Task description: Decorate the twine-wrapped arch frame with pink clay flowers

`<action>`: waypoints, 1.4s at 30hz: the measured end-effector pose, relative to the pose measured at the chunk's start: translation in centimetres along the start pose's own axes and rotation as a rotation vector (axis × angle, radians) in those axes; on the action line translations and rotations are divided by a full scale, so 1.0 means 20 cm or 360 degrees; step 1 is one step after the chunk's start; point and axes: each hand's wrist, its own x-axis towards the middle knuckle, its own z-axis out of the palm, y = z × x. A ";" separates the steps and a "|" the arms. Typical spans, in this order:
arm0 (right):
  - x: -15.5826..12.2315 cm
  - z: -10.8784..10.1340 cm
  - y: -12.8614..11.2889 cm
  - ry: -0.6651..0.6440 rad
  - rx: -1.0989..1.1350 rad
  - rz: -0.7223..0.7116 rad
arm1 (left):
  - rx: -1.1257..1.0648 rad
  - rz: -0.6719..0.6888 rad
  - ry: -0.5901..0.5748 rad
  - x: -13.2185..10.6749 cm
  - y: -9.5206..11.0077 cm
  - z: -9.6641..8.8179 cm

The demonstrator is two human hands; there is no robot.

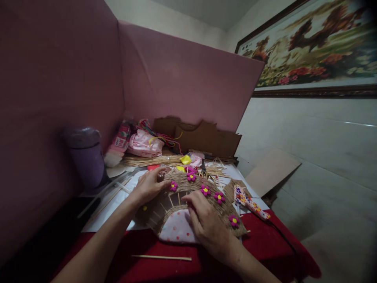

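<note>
Touching fingers: on my left hand [149, 184] the thumb lies against the twine-wrapped band [182, 181], forefinger apart from it near the upper edge; I cannot tell how firmly they grip.
Curled fingers: on my right hand [209, 226] the thumb and forefinger bunch close together beside the stick spokes [171, 201]; whether they pinch one, I cannot tell.
Arched craft piece [176, 212]: beneath both hands, spanning the white sheet [103, 222] and the red tablecloth [141, 243]; light, I judge.
Outer twine: rough and fairly stiff by its look, so little slip; I would take hold here, clear of the magenta flowers [219, 197].
Thin spokes: likely the fragile part; I would not lift or squeeze by them.
Spotted fabric panel [178, 228]: seems soft and padded; a flat palm suits it better than fingertips.
Loose stick [161, 258]: on the tablecloth, nearer me than the piece.
Floral glue gun [250, 204]: right of the piece, well apart from my fingers.
</note>
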 end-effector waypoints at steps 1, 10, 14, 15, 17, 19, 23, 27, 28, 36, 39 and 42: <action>0.00 0.00 -0.01 0.0017 0.0075 0.0009 | 0.0076 0.0013 0.0008 0.00 0.01 0.00; -0.01 0.00 0.02 0.0397 0.0624 0.0317 | 0.0125 0.0350 0.0531 -0.12 0.18 -0.07; 0.01 0.02 0.02 0.0453 0.0790 0.0188 | -0.0364 0.0430 -0.0076 -0.24 0.29 -0.08; 0.01 0.02 0.01 0.0466 0.0773 0.0147 | -0.0423 0.0397 -0.0270 -0.27 0.31 -0.08; 0.00 0.03 -0.02 0.0508 0.0645 0.0038 | -0.0586 0.0323 -0.0516 -0.32 0.31 -0.08; -0.01 0.05 -0.05 0.0530 0.0434 -0.0156 | -0.0784 0.0184 -0.0612 -0.36 0.29 -0.08; -0.05 0.13 -0.06 0.0499 0.0106 -0.0580 | -0.1078 -0.0131 -0.0744 -0.41 0.19 -0.05; -0.09 0.23 -0.02 0.0621 0.0080 -0.0656 | -0.1211 -0.0293 -0.0826 -0.44 0.12 -0.01; -0.10 0.25 -0.01 0.0627 0.0082 -0.0638 | -0.1246 -0.0314 -0.0823 -0.45 0.11 -0.01; -0.11 0.26 -0.01 0.0484 0.0136 -0.0528 | -0.1421 -0.0352 -0.0726 -0.47 0.07 0.02; -0.11 0.26 0.00 0.0527 0.0243 -0.0474 | -0.1359 -0.0332 -0.0716 -0.47 0.06 0.03; -0.11 0.27 0.01 0.0492 0.0326 -0.0413 | -0.1277 -0.0320 -0.0746 -0.48 0.05 0.04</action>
